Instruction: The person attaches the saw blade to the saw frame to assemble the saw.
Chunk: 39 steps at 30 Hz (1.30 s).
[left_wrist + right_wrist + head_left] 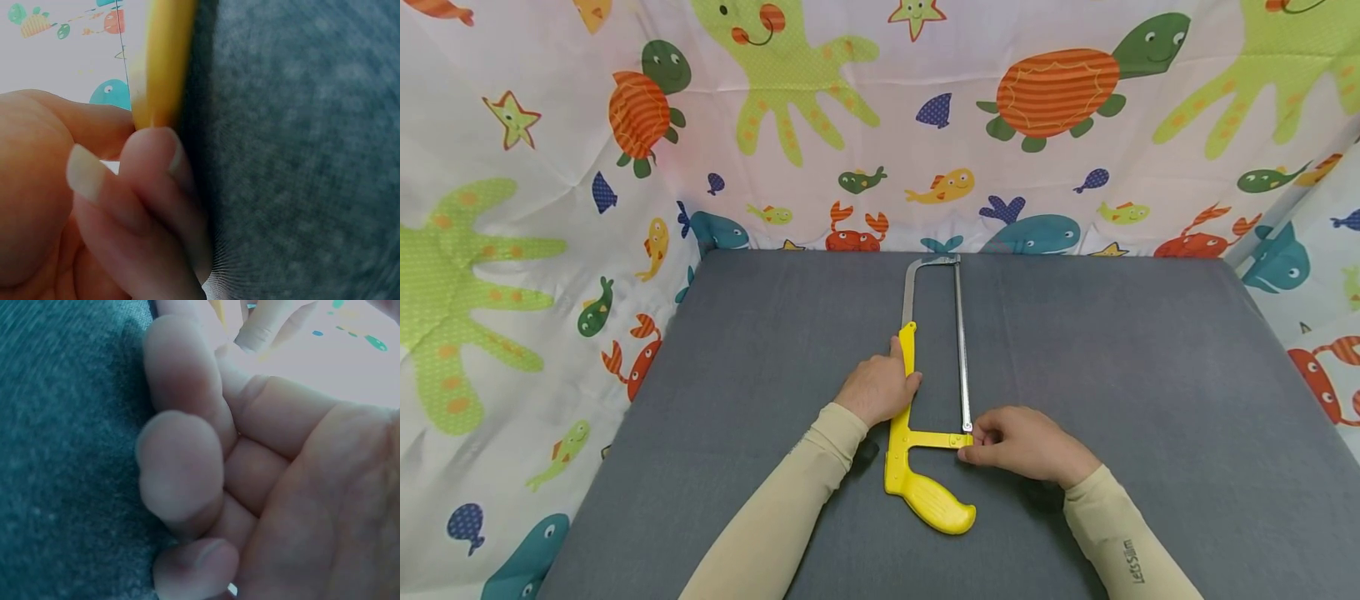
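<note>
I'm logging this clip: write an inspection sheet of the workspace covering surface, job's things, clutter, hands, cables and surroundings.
Surface: grey table.
Job's things: one saw, yellow handle toward the person, blade along its right side.
Clutter: dark shape by the left wrist, too unclear to identify.
Left hand: grips the saw's left side.
Right hand: pinches the saw near the blade's lower end.
Cables: nothing seen.
Surroundings: white curtain printed with sea animals.
</note>
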### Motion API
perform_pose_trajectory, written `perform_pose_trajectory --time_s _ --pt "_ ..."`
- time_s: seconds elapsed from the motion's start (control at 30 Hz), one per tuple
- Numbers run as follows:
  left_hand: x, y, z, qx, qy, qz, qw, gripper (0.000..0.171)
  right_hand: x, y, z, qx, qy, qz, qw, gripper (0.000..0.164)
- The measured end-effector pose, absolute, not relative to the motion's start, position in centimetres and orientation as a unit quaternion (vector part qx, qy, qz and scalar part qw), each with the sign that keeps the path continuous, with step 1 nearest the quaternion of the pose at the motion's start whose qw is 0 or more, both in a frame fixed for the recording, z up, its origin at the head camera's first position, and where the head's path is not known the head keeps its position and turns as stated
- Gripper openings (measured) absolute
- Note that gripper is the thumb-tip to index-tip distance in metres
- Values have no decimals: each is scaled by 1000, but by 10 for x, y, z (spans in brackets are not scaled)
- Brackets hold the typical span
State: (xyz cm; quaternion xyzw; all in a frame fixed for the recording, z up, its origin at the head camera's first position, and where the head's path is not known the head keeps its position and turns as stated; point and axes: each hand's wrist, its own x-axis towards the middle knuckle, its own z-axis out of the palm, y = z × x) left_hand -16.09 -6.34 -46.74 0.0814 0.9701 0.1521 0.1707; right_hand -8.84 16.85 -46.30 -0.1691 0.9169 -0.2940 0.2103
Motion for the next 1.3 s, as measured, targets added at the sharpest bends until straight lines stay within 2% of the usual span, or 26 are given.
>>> perform_pose_trajectory --time_s 0.27,0.57,1.0,1.3 --pt "-160 -63 -469 76 972 145 171 81 -89 171 -466 -182 912 -299 214 28" --pt "-159 -63 -472 75 972 145 172 81 -88 174 -469 -215 904 -307 204 14" --pt "-158 -63 -475 74 971 148 170 82 -89 178 -473 -218 893 -318 230 13" --pt "-158 -64 -478 79 973 148 160 81 -88 177 -475 -221 898 -310 220 14"
